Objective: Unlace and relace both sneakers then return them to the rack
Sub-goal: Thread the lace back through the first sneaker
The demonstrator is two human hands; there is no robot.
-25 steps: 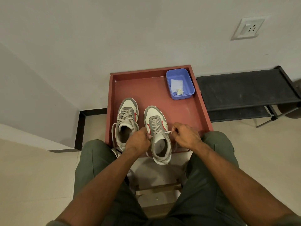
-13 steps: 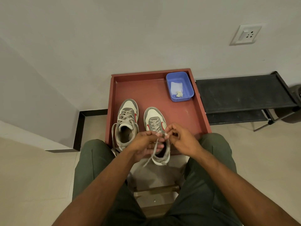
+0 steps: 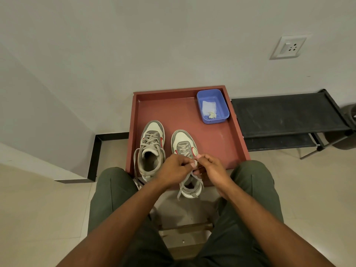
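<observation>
Two grey-and-white sneakers with red marks stand side by side on a red tray [image 3: 227,139], toes away from me. The left sneaker [image 3: 152,147] is laced, and its loose lace ends hang over the tray's near edge. Over the tongue of the right sneaker [image 3: 185,145] my left hand [image 3: 174,170] and my right hand [image 3: 211,168] meet, both pinching its grey lace [image 3: 195,163]. One lace end dangles past the heel toward the floor. My hands hide the shoe's upper eyelets.
A blue plastic tub [image 3: 212,106] with a bit of paper stands at the tray's far right corner. A black shoe rack [image 3: 289,116] stands to the right against the wall. My knees flank the tray's near edge. A wall socket [image 3: 289,47] is up right.
My hands, apart a second ago with the lace stretched between them, have come together over the right sneaker's tongue. A lace end now hangs down past the heel.
</observation>
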